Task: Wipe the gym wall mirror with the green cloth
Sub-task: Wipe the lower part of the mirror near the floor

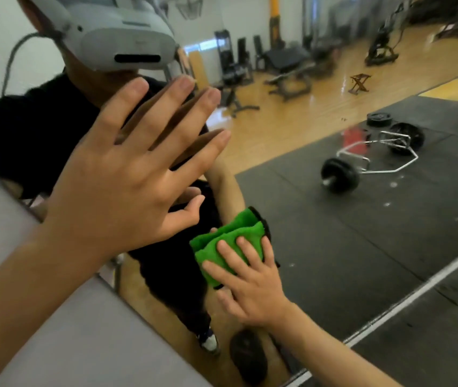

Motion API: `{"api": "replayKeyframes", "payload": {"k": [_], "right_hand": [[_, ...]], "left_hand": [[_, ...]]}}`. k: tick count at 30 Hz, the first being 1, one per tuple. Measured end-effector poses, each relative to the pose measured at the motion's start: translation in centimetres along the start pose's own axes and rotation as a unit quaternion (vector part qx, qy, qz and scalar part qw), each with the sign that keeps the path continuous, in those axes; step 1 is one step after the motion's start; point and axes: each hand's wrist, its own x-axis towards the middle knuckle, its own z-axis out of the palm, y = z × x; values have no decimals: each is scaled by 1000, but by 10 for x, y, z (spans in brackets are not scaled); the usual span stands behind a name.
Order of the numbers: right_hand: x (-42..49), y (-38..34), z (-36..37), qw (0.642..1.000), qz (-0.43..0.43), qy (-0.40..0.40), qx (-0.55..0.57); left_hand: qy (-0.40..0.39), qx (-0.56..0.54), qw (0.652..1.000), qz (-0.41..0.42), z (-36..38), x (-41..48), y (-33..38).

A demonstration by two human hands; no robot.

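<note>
left hand [116, 180] splayed, right hand [253, 286] pressing cloth [219, 244]

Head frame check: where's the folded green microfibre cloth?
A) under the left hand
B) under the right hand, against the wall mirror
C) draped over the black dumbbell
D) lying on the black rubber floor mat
B: the right hand presses the folded green microfibre cloth against the wall mirror with its fingers laid flat, while the left hand is spread open higher up with no cloth under it.
</note>
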Motion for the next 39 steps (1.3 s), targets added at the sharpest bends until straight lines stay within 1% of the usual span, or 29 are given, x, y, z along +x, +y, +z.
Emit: {"api": "replayKeyframes", "payload": {"k": [1,2,3,4,5,6,7,8,9,10,11,13,15,16,17,18,19,20,22,23,24,25,27,29,30,31,32,36,39], "right_hand": [[-7,21,-3,1000,21,12,-9],[-8,44,-8,996,85,38,-8],[-2,69,-14,978,194,76,3],[12,90,-22,935,332,122,34],[31,101,-30,861,472,170,84],[51,101,-34,792,563,203,119],[66,86,-34,765,594,212,128],[71,62,-29,794,564,201,108],[66,29,-21,861,474,165,84],[56,-7,-13,936,331,101,67],[41,-36,-6,978,199,38,54],[16,-40,0,999,29,-29,13],[1,10,-6,997,-61,-36,-32],[-9,42,-11,995,-77,-27,-52],[-19,75,-18,996,-59,-14,-66],[-27,109,-24,997,-6,3,-71],[-29,136,-31,995,83,27,-57],[-23,154,-36,977,200,63,-34],[12,158,-37,895,421,149,18],[30,147,-35,864,469,178,35],[42,131,-33,865,463,190,40],[46,112,-30,898,403,174,39],[34,82,-27,976,190,97,49],[17,91,-31,998,24,49,33],[12,106,-33,999,-20,46,19],[9,125,-34,998,-33,50,7],[7,144,-37,998,-12,63,2],[3,189,-47,974,198,106,25],[7,182,-48,972,214,98,23]], "left_hand": [[-6,-4,1000,-1,-1,0,0],[-10,-5,1000,-2,-1,0,0],[-14,-3,1000,-4,-1,-1,0],[-21,1,1000,-4,0,-2,0],[-27,3,1000,-1,0,-2,-1],[-32,1,999,2,0,-3,-1],[-34,-3,999,4,0,-2,-1],[-33,-9,999,4,1,-2,-1],[-30,-15,999,4,1,-2,-1],[-24,-19,1000,2,1,-3,-1],[-20,-23,1000,1,1,-4,-1],[-17,-25,1000,2,1,-5,-1],[-17,-22,1000,5,1,-4,-2],[-18,-20,1000,6,1,-4,-1],[-17,-17,1000,5,1,-4,0],[-16,-14,1000,5,0,-4,0],[-13,-11,1000,6,0,-5,0],[-7,-9,1000,6,0,-5,0],[6,-6,1000,5,2,-6,-1],[8,-7,1000,2,4,-5,-1],[7,-10,1000,0,5,-5,0],[7,-13,1000,-4,6,-4,1],[6,-11,1000,-3,4,-3,2],[-2,-6,1000,2,0,-1,4],[-4,-4,1000,0,-3,1,4],[-7,-3,1000,-1,-4,2,4],[-11,-3,1000,-2,-6,3,4],[-24,-31,999,-29,-15,9,7],[-4,-115,992,-47,-25,33,24]]}}
